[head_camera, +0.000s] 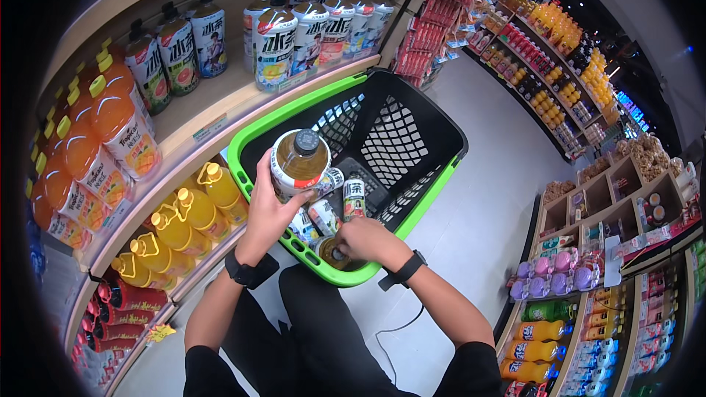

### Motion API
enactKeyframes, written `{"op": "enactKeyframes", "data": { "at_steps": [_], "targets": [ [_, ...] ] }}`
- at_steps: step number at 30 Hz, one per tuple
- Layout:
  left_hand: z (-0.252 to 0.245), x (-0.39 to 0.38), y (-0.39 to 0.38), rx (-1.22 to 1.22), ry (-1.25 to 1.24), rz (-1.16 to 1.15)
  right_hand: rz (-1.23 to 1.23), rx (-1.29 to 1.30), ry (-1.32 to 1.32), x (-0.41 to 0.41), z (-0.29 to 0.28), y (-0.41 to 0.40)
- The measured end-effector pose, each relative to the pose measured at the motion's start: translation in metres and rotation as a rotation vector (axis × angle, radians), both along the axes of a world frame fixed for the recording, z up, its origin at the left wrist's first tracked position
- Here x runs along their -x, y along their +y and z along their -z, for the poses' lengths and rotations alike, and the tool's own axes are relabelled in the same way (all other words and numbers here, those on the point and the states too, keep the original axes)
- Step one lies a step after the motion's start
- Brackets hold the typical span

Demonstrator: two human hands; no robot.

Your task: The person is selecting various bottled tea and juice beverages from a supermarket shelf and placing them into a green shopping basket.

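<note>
My left hand (274, 210) is closed around a large bottle of iced tea (301, 160) with a dark cap, held upright over the near left part of a black shopping basket with a green rim (424, 198). Inside the basket, my right hand (361, 240) has its fingers at the top of another tea bottle (330, 253) near the front rim; whether they grip it is hard to tell. Several more bottles lie in the basket, among them a labelled tea bottle (354, 196) just beyond my right hand.
The wooden shelf (231, 105) curves along the left, bearing tea bottles (276, 47) and orange juice bottles (118, 116). Below are yellow juice jugs (201, 215). Snack packets (424, 38) hang behind the basket. A display stand (595, 215) is at right, and a cable (386, 332) crosses the floor.
</note>
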State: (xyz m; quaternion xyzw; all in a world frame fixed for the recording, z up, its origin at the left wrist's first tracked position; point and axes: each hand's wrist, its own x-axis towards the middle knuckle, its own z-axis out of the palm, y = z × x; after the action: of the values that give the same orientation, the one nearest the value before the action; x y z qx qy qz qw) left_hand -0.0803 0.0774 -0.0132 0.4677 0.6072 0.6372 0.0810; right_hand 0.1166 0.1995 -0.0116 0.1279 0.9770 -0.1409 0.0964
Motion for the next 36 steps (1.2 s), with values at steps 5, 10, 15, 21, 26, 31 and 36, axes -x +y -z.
{"op": "enactKeyframes", "data": {
  "at_steps": [5,10,15,21,26,31,36],
  "targets": [
    [-0.002,0.001,-0.004,0.026,-0.02,-0.002,0.101,0.024,0.055,0.002,-0.007,-0.01],
    [-0.004,-0.001,-0.005,-0.067,-0.161,0.097,0.119,0.002,0.587,-0.006,-0.011,-0.023],
    [-0.027,-0.016,-0.009,-0.002,-0.194,0.281,0.307,0.103,0.637,-0.012,-0.026,-0.034],
    [-0.02,-0.038,0.001,0.049,-0.216,0.368,0.396,0.435,0.682,-0.017,-0.02,-0.028],
    [-0.012,-0.034,-0.003,0.086,-0.217,0.368,0.453,0.521,0.671,-0.019,-0.026,-0.031],
    [-0.01,-0.034,-0.001,0.116,-0.215,0.442,0.477,0.638,0.722,-0.024,-0.01,-0.029],
    [-0.001,-0.029,-0.009,0.258,-0.174,0.542,0.55,0.909,0.851,-0.023,-0.007,-0.04]
  ]
}}
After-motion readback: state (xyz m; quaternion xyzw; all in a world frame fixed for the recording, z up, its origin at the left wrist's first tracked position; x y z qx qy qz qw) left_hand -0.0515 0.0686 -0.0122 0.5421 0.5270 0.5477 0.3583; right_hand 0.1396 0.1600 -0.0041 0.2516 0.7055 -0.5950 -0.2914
